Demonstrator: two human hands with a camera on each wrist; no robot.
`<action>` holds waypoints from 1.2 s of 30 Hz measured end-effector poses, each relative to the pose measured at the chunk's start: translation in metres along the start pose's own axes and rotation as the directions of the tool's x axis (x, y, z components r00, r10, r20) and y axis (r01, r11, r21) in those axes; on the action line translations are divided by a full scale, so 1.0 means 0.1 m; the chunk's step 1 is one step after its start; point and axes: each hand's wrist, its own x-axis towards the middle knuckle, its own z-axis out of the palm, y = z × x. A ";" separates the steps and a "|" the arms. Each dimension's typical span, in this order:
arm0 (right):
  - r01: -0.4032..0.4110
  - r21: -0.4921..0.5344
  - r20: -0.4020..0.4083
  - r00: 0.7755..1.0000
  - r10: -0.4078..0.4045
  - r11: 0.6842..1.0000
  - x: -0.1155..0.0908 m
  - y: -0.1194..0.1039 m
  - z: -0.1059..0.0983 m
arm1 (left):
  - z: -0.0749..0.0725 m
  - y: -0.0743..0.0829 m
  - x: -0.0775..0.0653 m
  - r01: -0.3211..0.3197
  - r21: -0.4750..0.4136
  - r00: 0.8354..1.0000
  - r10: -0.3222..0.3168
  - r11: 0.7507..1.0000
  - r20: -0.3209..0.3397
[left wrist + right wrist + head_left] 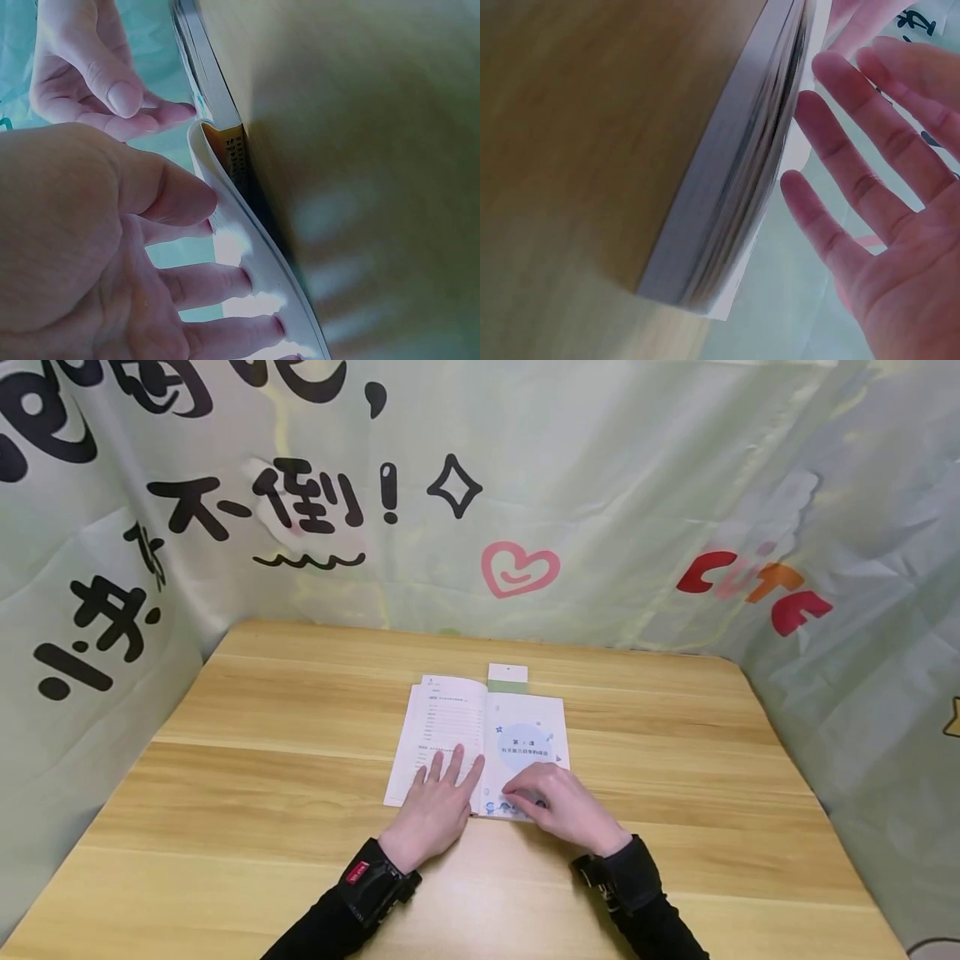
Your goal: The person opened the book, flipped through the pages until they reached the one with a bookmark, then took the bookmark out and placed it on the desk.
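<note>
An open book (525, 714) lies on the table, with printed lines on its left page and a blue circle with a title on its right page. My left hand (431, 814) spreads its fingers over the lower left page and presses it near the fold. On the lower right page rests my right hand (566, 806), its fingers extended in the right wrist view and its fingertips at the paper. The thick block of page edges (727, 202) shows beside that hand. In the left wrist view, the left-hand pages curve up at the spine (232, 146).
A white and green card or flap (507, 677) sticks out past the book's top edge. The wooden table (300, 752) extends around the book. Behind it hangs a pale green cloth (615, 510) with lettering and a pink heart.
</note>
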 end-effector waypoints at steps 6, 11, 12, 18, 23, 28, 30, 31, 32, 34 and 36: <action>-0.014 0.004 0.003 1.000 0.014 1.000 -0.01 0.01 0.01 | 0.00 0.01 0.00 -0.001 0.007 1.000 0.001 1.000 0.006; -0.018 0.000 0.030 0.999 0.018 1.000 0.03 -0.01 0.00 | -0.01 -0.01 -0.02 0.012 0.001 1.000 -0.012 1.000 -0.012; -0.022 0.000 0.036 0.999 0.022 1.000 0.04 -0.01 0.01 | -0.01 -0.01 -0.03 0.013 0.003 1.000 -0.013 1.000 -0.015; -0.043 0.065 0.044 0.998 0.040 0.997 0.02 -0.05 0.07 | -0.01 -0.03 -0.05 -0.003 0.023 1.000 0.004 1.000 -0.016; -0.032 0.158 0.030 0.999 0.027 0.987 -0.01 -0.08 0.11 | -0.01 -0.04 -0.04 -0.014 0.039 1.000 0.014 0.999 -0.018; -0.055 0.201 0.035 0.998 0.049 0.978 -0.04 -0.08 0.10 | -0.01 -0.03 -0.03 -0.016 0.027 1.000 0.016 1.000 -0.014; -0.063 0.197 0.057 0.997 0.053 0.978 -0.04 -0.08 0.07 | -0.01 -0.02 -0.03 -0.015 0.020 1.000 0.015 1.000 -0.009; -0.067 0.189 0.070 0.996 0.055 0.980 -0.04 -0.08 0.06 | -0.01 -0.02 -0.03 -0.014 0.018 1.000 0.014 1.000 -0.008; -0.069 0.178 0.086 0.995 0.055 0.982 -0.05 -0.08 0.04 | 0.00 -0.02 -0.03 -0.012 0.016 1.000 0.012 1.000 -0.005; -0.070 0.136 0.127 0.991 0.053 0.988 -0.06 -0.08 0.00 | -0.01 -0.02 -0.02 -0.005 0.015 1.000 0.005 1.000 0.002; -0.073 0.090 0.177 0.983 0.056 0.993 -0.07 -0.08 -0.03 | -0.02 -0.01 -0.01 0.002 0.015 1.000 -0.002 1.000 0.009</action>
